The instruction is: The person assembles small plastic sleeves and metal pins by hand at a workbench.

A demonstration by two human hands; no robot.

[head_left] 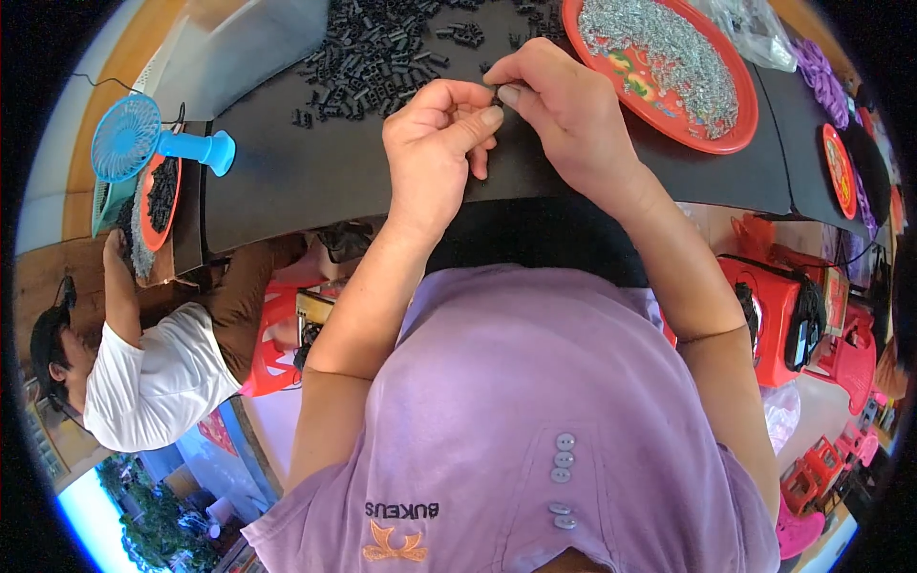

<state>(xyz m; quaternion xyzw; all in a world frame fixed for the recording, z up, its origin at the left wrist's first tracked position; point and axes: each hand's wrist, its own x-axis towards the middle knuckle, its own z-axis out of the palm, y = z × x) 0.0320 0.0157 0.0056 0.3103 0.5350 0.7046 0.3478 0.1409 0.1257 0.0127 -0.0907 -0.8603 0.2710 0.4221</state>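
My left hand (430, 143) and my right hand (573, 105) meet fingertip to fingertip above the dark table. Between the left thumb and forefinger sits a small black plastic piece (497, 96), mostly covered by the fingers. The right thumb and forefinger pinch at its upper end; whatever they hold is too small and hidden to make out. Beyond my left hand spreads a loose heap of black plastic pieces (373, 67). To the right of my right hand lies a red tray (731, 138) bearing a layer of small, shiny silvery parts (712, 81).
A translucent bin (239, 48) stands at the far left, near a blue fan (129, 137). There, a co-worker (162, 372) reaches toward a red tray (153, 229) of black pieces. Purple cord (817, 81) and a clear plastic bag (750, 29) lie far right.
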